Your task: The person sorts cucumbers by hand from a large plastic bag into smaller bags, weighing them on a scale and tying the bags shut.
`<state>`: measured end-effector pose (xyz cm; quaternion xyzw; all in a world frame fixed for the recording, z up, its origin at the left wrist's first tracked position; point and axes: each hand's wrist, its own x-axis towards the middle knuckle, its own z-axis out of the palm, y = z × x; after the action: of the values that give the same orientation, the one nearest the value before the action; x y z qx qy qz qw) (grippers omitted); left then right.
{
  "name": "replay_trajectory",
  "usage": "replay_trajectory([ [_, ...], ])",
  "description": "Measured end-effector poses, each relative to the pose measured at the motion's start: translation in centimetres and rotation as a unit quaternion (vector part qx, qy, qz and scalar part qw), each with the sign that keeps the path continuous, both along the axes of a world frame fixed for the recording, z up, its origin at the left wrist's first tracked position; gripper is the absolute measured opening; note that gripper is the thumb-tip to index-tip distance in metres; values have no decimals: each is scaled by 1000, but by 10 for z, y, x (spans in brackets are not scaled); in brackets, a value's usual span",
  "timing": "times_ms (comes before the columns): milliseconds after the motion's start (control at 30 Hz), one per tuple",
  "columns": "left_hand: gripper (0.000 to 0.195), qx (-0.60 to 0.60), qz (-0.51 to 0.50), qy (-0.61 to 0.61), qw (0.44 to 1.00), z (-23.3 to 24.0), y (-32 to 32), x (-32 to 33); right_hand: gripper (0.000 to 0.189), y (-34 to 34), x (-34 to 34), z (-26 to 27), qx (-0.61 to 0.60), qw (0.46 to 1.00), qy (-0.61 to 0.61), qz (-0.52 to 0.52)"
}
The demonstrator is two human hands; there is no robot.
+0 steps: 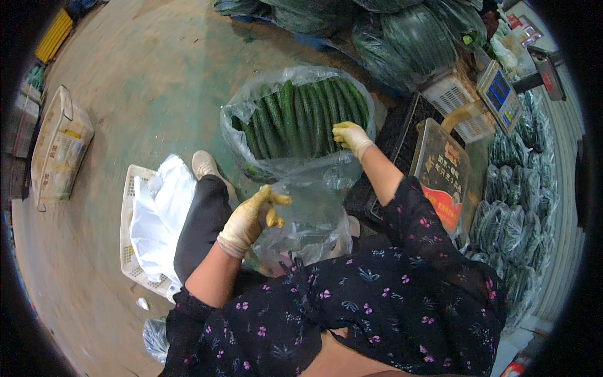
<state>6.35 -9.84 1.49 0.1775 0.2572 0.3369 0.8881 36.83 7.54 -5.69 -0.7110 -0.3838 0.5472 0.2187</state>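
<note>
A large clear plastic bag point(297, 178) lies wide open before me, packed with long green cucumbers point(301, 120) in a row. My right hand point(352, 137), in a pale glove with yellow fingers, is at the bag's right side over the cucumbers. Its fingers are curled, and whether they grip anything is not visible. My left hand point(254, 214), gloved alike, is held in front of the bag, to the left of its loose near end. The left thumb and fingers are bent but apart, with nothing seen between them.
A platform scale point(443, 165) with a lit display point(500, 96) stands right, beside a black crate point(400, 127). Bagged cucumbers point(511, 212) line the far right. Filled bags point(410, 42) are piled ahead. Left are a crate with white bags point(160, 221) and a plastic basket point(63, 151).
</note>
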Motion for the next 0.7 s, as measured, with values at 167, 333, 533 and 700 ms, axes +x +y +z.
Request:
replay_trajectory([
  [167, 41, -3, 105, 160, 981, 3, 2, 1, 67, 32, 3, -70, -51, 967, -240, -76],
  [333, 38, -13, 103, 178, 979, 15, -1, 2, 83, 40, -5, -73, -72, 957, -253, -121],
  [533, 37, -21, 108, 186, 976, 22, -1, 4, 99, 37, 2, -79, -29, 962, -270, -31],
  [700, 39, -29, 96, 168, 981, 23, 5, 8, 81, 46, 18, -99, -9, 977, -150, -149],
])
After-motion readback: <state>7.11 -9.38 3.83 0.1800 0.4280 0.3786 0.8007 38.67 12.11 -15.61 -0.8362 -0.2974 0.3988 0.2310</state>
